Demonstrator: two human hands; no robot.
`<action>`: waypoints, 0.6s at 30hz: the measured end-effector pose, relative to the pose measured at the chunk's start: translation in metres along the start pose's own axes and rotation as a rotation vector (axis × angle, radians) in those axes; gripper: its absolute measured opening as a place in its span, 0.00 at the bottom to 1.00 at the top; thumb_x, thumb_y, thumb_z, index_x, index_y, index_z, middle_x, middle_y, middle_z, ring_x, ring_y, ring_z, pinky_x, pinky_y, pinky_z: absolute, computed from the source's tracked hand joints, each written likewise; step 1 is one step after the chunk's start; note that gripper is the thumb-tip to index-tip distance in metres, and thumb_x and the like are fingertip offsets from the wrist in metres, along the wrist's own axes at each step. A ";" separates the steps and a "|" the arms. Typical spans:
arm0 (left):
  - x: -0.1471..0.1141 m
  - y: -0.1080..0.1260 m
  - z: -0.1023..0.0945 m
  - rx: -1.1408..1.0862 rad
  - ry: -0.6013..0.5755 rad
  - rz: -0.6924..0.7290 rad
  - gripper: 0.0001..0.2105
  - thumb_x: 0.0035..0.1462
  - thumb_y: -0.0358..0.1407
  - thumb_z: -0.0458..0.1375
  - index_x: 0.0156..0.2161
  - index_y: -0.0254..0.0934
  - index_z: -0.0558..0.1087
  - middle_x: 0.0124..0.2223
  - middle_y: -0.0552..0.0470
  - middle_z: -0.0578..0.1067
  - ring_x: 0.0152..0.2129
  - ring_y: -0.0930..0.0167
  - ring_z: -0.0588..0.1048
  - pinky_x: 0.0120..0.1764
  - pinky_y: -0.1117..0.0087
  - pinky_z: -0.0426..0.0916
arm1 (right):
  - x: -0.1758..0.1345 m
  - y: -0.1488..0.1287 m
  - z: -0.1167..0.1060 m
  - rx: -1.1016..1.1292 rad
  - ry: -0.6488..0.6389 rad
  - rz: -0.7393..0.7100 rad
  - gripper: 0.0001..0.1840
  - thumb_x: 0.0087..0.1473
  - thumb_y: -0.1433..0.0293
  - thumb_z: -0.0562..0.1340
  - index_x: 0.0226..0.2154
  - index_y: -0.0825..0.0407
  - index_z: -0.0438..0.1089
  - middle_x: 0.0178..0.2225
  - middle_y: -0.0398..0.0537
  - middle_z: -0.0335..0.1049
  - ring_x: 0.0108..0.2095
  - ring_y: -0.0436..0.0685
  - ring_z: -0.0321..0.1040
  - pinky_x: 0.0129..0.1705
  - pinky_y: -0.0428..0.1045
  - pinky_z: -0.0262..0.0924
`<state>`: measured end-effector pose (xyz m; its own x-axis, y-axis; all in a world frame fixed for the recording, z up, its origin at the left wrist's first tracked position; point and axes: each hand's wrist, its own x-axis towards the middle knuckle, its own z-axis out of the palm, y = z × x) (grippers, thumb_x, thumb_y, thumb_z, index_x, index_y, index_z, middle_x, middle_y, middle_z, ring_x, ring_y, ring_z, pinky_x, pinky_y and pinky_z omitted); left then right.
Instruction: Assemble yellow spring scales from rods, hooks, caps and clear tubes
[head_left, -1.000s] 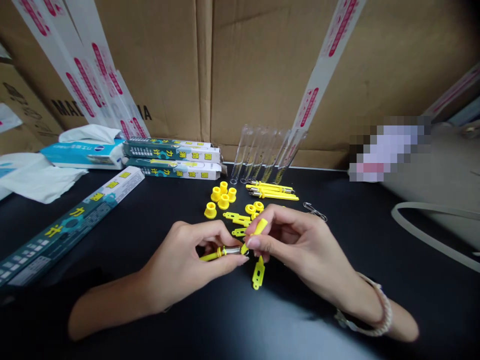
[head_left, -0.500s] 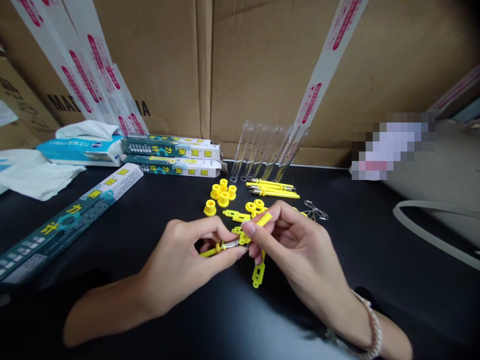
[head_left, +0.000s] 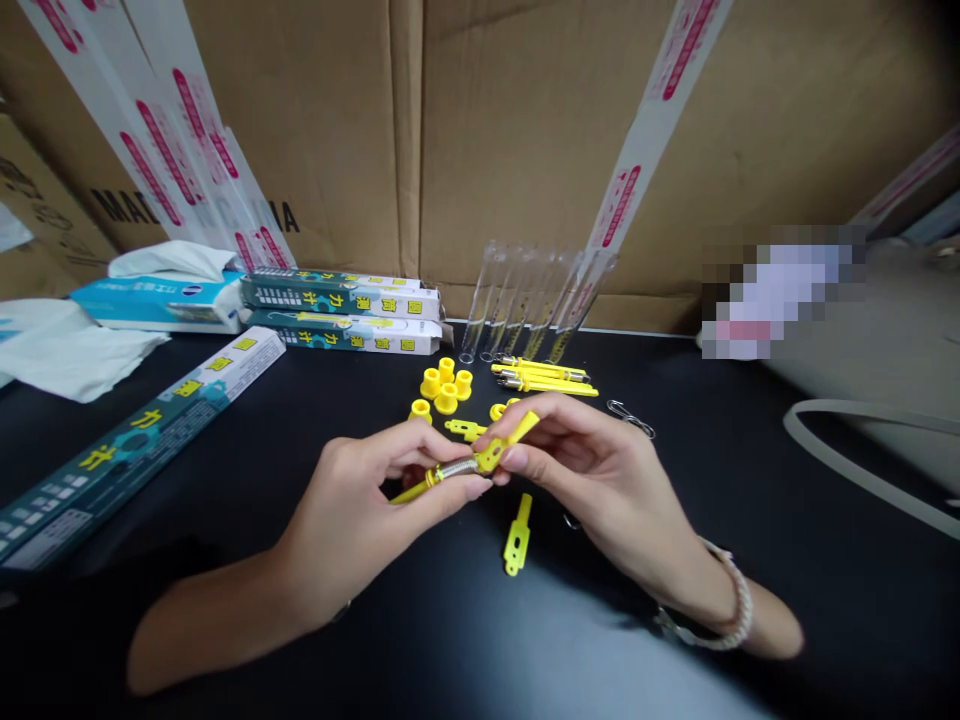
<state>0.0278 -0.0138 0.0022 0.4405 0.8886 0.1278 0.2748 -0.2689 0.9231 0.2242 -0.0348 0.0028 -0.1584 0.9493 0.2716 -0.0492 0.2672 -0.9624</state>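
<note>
My left hand (head_left: 364, 505) is closed on a yellow plastic rod (head_left: 409, 494) with a metal coil spring (head_left: 457, 467) at its right end, pinched between thumb and fingers. Between the thumb and fingers of my right hand (head_left: 600, 465) is a flat yellow strip with holes (head_left: 491, 456), its narrow tail pointing up to the right. Strip and spring meet at the fingertips; whether they are hooked together I cannot tell. Below lies a matching loose yellow strip (head_left: 516, 540), and another strip (head_left: 465, 429) rests behind my fingers.
Several yellow flanged caps (head_left: 446, 399) stand behind my hands. To their right lie yellow rods with springs (head_left: 551, 378) and metal hooks (head_left: 631, 418). Clear tubes (head_left: 517, 310) lean against a large cardboard box (head_left: 525, 130). Printed boxes (head_left: 341, 335) and tissues (head_left: 157, 300) are at left.
My right hand has turned and shifted its grip on the strip, now lined up closer with the spring's end. More of the spring and of the loose strip below shows.
</note>
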 end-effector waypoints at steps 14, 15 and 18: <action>0.013 0.002 -0.007 -0.446 -0.183 -0.247 0.10 0.57 0.40 0.65 0.35 0.34 0.77 0.29 0.50 0.82 0.20 0.78 0.69 0.23 0.79 0.63 | -0.010 -0.005 0.000 -0.391 0.126 -0.283 0.09 0.59 0.77 0.65 0.39 0.47 0.76 0.37 0.43 0.80 0.37 0.54 0.78 0.41 0.48 0.74; 0.013 0.002 -0.007 -0.469 -0.201 -0.257 0.10 0.57 0.40 0.65 0.37 0.33 0.78 0.30 0.49 0.82 0.21 0.78 0.70 0.24 0.79 0.63 | -0.011 -0.005 0.000 -0.432 0.129 -0.319 0.10 0.59 0.77 0.65 0.40 0.47 0.76 0.38 0.43 0.80 0.38 0.54 0.78 0.42 0.48 0.73; 0.013 0.001 -0.007 -0.502 -0.235 -0.262 0.10 0.56 0.39 0.66 0.40 0.33 0.79 0.34 0.47 0.83 0.24 0.77 0.72 0.27 0.79 0.64 | -0.015 -0.006 0.001 -0.582 0.129 -0.437 0.13 0.58 0.80 0.64 0.42 0.47 0.74 0.40 0.44 0.80 0.42 0.54 0.77 0.47 0.49 0.71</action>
<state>0.0276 0.0002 0.0078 0.6049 0.7806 -0.1574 -0.0116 0.2062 0.9784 0.2254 -0.0508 0.0042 -0.1257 0.7382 0.6628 0.4556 0.6364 -0.6224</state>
